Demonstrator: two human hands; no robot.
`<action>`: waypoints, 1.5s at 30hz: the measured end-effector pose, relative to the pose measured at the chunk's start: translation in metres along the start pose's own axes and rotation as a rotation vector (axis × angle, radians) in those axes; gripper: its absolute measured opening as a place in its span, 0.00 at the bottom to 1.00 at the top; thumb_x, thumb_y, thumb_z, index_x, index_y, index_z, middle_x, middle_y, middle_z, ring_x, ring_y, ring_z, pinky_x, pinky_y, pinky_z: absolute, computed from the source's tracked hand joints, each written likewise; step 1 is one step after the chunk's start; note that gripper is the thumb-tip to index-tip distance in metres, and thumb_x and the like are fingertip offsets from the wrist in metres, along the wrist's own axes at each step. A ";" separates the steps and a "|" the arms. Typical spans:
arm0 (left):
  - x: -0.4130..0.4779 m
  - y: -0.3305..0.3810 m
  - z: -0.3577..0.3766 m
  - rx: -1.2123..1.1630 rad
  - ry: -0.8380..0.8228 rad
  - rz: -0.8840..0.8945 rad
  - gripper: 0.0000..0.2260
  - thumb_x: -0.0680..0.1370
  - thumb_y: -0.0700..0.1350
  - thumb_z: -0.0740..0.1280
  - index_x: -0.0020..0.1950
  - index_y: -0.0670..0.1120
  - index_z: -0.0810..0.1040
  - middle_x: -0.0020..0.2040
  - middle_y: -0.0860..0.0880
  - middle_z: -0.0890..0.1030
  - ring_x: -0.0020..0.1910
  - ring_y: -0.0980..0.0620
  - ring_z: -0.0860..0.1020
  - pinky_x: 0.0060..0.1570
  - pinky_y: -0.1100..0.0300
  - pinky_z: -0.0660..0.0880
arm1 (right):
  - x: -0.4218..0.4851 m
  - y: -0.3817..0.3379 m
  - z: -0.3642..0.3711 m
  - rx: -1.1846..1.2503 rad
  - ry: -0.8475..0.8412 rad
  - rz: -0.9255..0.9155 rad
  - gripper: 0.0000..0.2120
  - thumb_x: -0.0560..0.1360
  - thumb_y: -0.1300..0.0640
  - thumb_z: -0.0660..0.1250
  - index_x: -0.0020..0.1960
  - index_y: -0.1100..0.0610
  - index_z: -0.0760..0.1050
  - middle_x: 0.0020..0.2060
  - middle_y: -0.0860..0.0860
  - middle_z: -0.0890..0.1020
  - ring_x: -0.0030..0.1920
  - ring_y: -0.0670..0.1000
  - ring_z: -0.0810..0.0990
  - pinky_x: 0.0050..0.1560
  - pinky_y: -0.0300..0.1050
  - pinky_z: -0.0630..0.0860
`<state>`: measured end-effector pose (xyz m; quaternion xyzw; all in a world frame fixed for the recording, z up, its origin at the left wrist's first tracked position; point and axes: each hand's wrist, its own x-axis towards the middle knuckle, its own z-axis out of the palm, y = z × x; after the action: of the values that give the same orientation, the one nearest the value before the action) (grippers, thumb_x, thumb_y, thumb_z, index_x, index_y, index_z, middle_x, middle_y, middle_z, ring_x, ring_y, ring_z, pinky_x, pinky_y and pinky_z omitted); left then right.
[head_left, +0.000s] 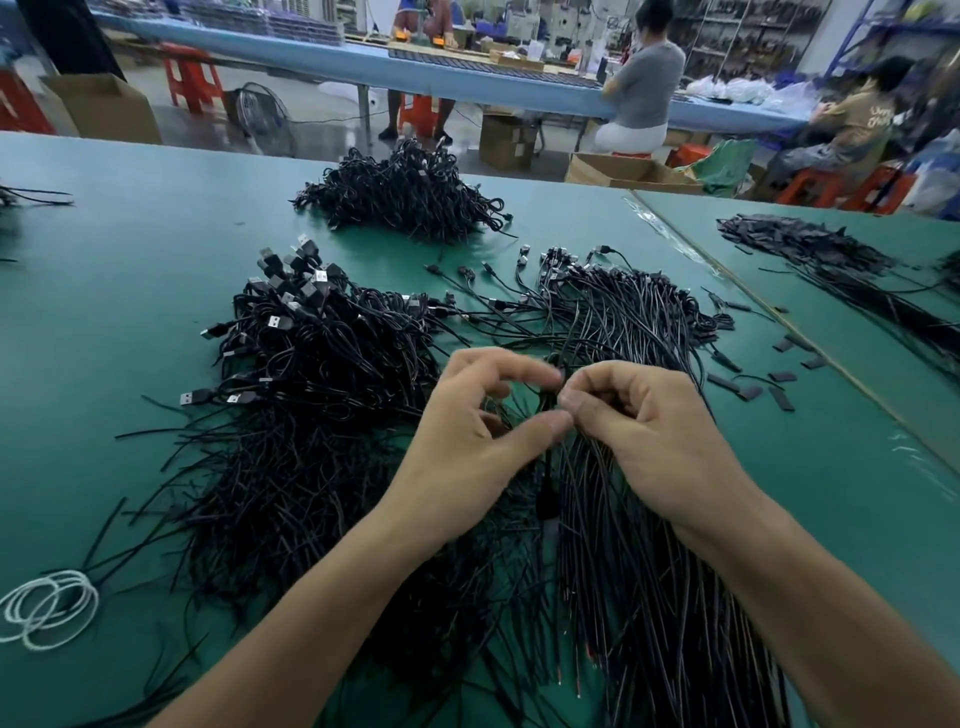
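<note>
My left hand (478, 431) and my right hand (644, 426) meet over the middle of the green table (130, 291). Both pinch one thin black cable (548, 493) between thumb and forefinger; it hangs down between my wrists. Under my left hand lies a heap of black USB cables (322, 332) with plugs pointing up and left. Beneath my right hand spreads a fan of thin black wires (639, 322) with small connectors at the far end. What exactly sits between my fingertips is hidden.
A third pile of bundled black cables (410, 195) lies farther back. Short black sleeve pieces (779, 384) are scattered to the right, with more black strips (810, 244) beyond a table seam. White rubber bands (47, 608) lie at the near left. People sit at a blue bench behind.
</note>
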<state>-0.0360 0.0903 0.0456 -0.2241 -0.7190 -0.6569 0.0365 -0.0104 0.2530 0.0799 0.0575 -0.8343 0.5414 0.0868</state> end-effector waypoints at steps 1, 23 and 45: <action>0.000 -0.002 0.002 0.020 0.025 0.015 0.12 0.70 0.54 0.75 0.52 0.62 0.78 0.48 0.58 0.74 0.43 0.62 0.73 0.41 0.65 0.71 | 0.001 0.000 0.000 0.010 0.011 -0.004 0.07 0.77 0.60 0.70 0.40 0.53 0.81 0.34 0.50 0.83 0.36 0.50 0.77 0.40 0.40 0.76; 0.000 0.007 0.001 -0.271 -0.087 -0.050 0.10 0.78 0.53 0.67 0.40 0.52 0.84 0.58 0.54 0.83 0.62 0.57 0.79 0.60 0.62 0.73 | -0.006 0.002 -0.001 -0.085 -0.095 -0.018 0.03 0.78 0.58 0.70 0.49 0.54 0.83 0.33 0.46 0.83 0.32 0.42 0.79 0.33 0.37 0.75; 0.009 -0.004 -0.020 -0.145 -0.112 -0.247 0.06 0.76 0.46 0.73 0.52 0.51 0.83 0.40 0.41 0.85 0.36 0.48 0.80 0.38 0.59 0.76 | -0.002 0.015 0.018 0.154 -0.218 0.167 0.05 0.77 0.60 0.70 0.43 0.56 0.83 0.33 0.47 0.83 0.35 0.41 0.79 0.39 0.32 0.75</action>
<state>-0.0503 0.0732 0.0474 -0.1724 -0.6926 -0.6931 -0.1011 -0.0132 0.2426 0.0588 0.0527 -0.7966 0.5998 -0.0544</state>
